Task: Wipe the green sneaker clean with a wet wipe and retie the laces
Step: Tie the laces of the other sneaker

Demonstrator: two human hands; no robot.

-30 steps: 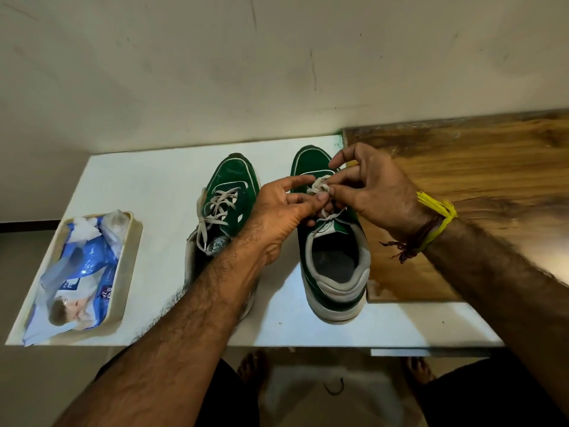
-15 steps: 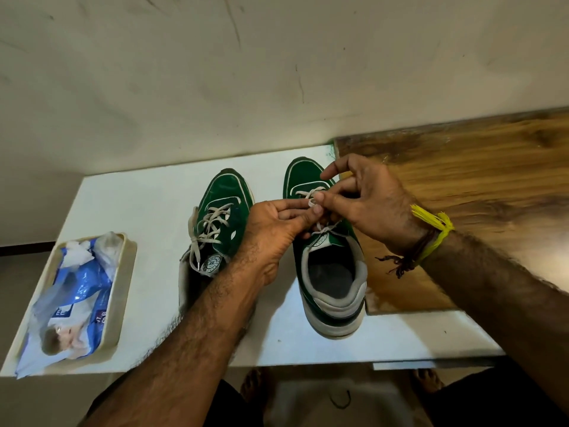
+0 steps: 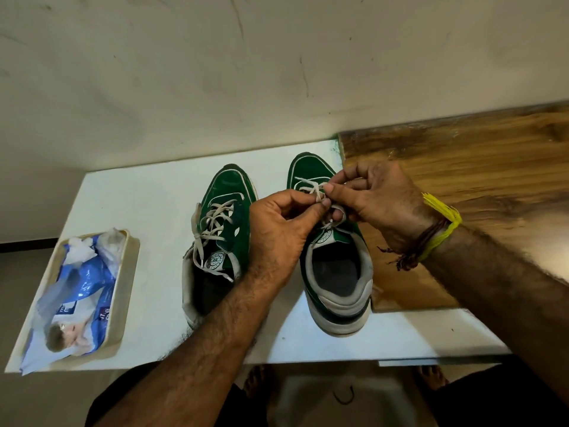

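Note:
Two green sneakers stand side by side on the white table (image 3: 147, 198), toes pointing away from me. The right sneaker (image 3: 335, 282) has its white laces (image 3: 311, 189) bunched over the tongue. My left hand (image 3: 283, 229) and my right hand (image 3: 375, 198) meet above it, and both pinch the laces between thumb and fingers. The left sneaker (image 3: 221, 223) sits untouched, its laces (image 3: 212, 229) lying loose across the tongue. My left forearm crosses in front of its heel.
A beige tray (image 3: 123, 282) at the table's left front corner holds a blue wet-wipe pack (image 3: 77, 291) and crumpled white wipes (image 3: 83, 248). A wooden board (image 3: 477, 167) overlaps the table's right side. A wall rises behind. My bare feet show under the table edge.
My fingers have shifted on the right sneaker's laces, with the left hand now curled more tightly around them. The camera view has drifted slightly; the sneakers and tray stayed put.

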